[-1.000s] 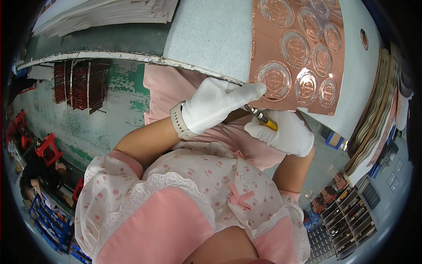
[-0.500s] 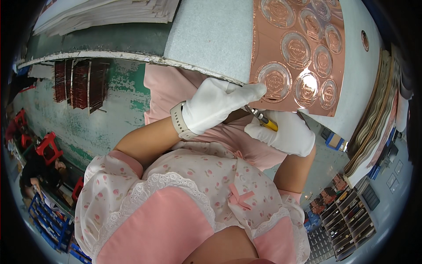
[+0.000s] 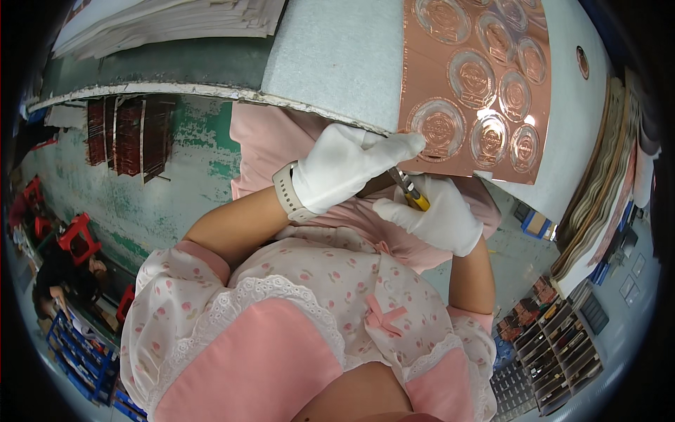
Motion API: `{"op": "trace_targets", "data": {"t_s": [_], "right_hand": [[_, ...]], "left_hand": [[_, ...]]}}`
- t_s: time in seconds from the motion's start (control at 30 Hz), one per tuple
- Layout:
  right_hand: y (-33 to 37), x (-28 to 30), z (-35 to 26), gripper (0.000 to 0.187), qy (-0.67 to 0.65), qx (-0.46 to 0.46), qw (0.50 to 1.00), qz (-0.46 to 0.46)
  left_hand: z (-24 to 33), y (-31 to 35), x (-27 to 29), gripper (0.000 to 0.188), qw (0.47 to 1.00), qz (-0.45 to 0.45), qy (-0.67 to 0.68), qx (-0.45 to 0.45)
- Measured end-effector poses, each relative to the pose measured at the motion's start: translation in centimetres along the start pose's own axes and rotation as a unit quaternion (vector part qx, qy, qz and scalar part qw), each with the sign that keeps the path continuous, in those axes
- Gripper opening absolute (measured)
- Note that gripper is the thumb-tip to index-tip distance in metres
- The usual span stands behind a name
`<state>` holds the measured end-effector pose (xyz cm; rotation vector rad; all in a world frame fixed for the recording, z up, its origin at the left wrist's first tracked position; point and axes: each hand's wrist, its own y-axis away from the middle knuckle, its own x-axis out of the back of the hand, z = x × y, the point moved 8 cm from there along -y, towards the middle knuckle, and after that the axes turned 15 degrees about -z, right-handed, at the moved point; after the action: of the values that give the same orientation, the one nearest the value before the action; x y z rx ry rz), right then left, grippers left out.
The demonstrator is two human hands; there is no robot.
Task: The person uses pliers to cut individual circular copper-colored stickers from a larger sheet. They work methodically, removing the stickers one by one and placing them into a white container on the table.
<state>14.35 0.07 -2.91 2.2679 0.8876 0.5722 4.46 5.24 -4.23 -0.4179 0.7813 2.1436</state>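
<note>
A copper-coloured sheet [image 3: 457,165] with several embossed round and oval medallions rests on the pale table top, its near edge at the table's front. My left hand [image 3: 351,165], in a white glove, is closed at the sheet's near left corner, with the thumb on top and the other fingers partly hidden. In my right hand [image 3: 439,214], also gloved in white, is a slim yellow-handled metal tool [image 3: 413,193]. Its metal end points up and left, close below my left hand and the corner. Exactly what kind of tool it is cannot be made out.
Stacked paper sheets [image 3: 169,28] lie at the back left. Layered sheets [image 3: 598,176] hang at the table's right side. Dark red racks [image 3: 130,133] and red stools [image 3: 79,238] stand on the left floor; a shelf unit [image 3: 555,359] is lower right. Another person [image 3: 60,278] sits far left.
My right hand has drawn down and left with the tool, away from the sheet's near edge. The left hand keeps its place, and the sheet has barely shifted.
</note>
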Motion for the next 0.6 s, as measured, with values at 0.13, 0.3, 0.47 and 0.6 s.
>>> {"op": "trace_targets", "data": {"t_s": [0.13, 0.3, 0.47, 0.6], "right_hand": [[-0.2, 0.1, 0.1, 0.041, -0.012, -0.003, 1.000, -0.025], [0.2, 0.1, -0.1, 0.042, 0.041, -0.012, 0.999, -0.017], [1.1, -0.5, 0.4, 0.040, 0.113, 0.018, 0.993, 0.011], [2.0, -0.8, 1.2, 0.039, 0.044, 0.001, 0.998, -0.037]], "left_hand": [[-0.1, -0.1, 0.0, 0.022, 1.000, -0.002, 0.018, -0.009], [0.1, 0.2, 0.0, 0.022, 0.999, 0.015, 0.015, 0.033], [0.8, 0.3, -0.4, 0.015, 0.970, 0.010, -0.231, -0.079], [1.7, 0.8, -1.6, 0.018, 0.851, 0.042, -0.498, -0.161]]}}
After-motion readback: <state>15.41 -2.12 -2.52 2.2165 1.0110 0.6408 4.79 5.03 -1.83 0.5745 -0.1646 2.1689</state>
